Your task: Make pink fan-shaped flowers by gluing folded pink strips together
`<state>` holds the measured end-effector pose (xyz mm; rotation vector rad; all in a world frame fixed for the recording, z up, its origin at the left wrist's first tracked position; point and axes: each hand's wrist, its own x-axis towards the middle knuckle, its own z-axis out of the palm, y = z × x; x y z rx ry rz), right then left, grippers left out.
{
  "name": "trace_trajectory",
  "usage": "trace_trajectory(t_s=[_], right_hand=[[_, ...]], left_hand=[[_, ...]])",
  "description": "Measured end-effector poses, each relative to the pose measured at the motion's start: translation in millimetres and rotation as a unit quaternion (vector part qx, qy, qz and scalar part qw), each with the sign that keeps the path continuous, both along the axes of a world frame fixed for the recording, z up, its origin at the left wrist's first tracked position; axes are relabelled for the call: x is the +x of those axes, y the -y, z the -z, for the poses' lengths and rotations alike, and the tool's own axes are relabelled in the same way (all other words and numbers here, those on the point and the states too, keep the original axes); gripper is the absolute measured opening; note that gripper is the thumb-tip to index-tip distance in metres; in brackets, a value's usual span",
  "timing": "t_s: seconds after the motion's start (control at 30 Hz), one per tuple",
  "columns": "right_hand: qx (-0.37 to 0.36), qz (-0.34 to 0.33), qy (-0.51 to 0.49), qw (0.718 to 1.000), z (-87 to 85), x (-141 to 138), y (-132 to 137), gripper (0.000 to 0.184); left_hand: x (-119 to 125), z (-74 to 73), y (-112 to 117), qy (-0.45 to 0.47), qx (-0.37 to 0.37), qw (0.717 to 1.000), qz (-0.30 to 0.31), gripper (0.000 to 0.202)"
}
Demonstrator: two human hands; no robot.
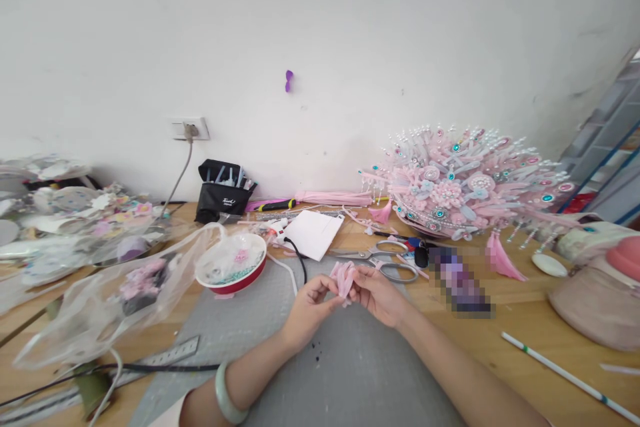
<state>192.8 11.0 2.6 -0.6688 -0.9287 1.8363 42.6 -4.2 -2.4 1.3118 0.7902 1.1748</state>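
My left hand (311,307) and my right hand (376,293) meet over the grey mat (350,367), both pinching a small pink tassel-like piece (344,277) held between their fingertips. A pale green bangle (226,395) circles my left wrist. Scissors (387,267) lie just beyond my right hand. A large pink beaded headdress (460,187) rests at the back right.
A red-rimmed bowl (231,265) with small parts stands left of my hands, beside clear plastic bags (115,293). A glue gun (274,227), white card (314,233), black pouch (223,195), metal ruler (165,355), thin white rod (565,377) and a pink-topped container (600,293) crowd the wooden table.
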Motion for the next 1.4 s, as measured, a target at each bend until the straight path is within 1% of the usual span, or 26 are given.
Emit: trace_trajectory(t_s=[0.1, 0.3, 0.47, 0.6, 0.73, 0.83, 1.0, 1.17, 1.27, 1.4], right_hand=[[0.007, 0.010, 0.000, 1.000, -1.4, 1, 0, 0.020], [0.019, 0.010, 0.028, 0.999, -6.2, 5, -1, 0.014], [0.024, 0.000, 0.077, 0.997, -13.0, 10, -2, 0.015], [-0.002, -0.012, 0.113, 0.994, -17.6, 14, -1, 0.016], [-0.021, -0.028, 0.113, 0.993, -18.1, 14, 0, 0.017], [-0.016, -0.004, 0.128, 0.992, -16.1, 12, -1, 0.018], [0.018, 0.057, 0.193, 0.979, -14.6, 10, -3, 0.023], [0.068, 0.089, 0.215, 0.970, -15.5, 4, 0, 0.025], [0.078, 0.104, 0.206, 0.970, -13.7, 0, 3, 0.024], [0.083, 0.142, 0.208, 0.964, -8.7, -6, 5, 0.023]], left_hand=[[0, -0.2, 0, -0.001, -0.005, 1.000, 0.000, 0.028], [0, -0.3, 0, -0.029, 0.023, 0.999, -0.012, 0.028], [-2, 0.9, 1, -0.079, 0.082, 0.993, 0.013, 0.018], [-4, 2.1, 1, -0.126, 0.146, 0.981, 0.029, 0.010], [-5, 2.9, 0, -0.159, 0.185, 0.969, 0.039, 0.009], [-5, 4.5, -1, -0.167, 0.190, 0.967, 0.023, 0.008], [-6, 5.4, -2, -0.179, 0.196, 0.964, -0.024, 0.009], [-6, 3.0, 0, -0.205, 0.223, 0.953, -0.031, 0.008], [-5, 2.8, 0, -0.202, 0.206, 0.957, -0.034, 0.007], [-4, 4.5, 1, -0.186, 0.180, 0.965, -0.034, 0.008]])
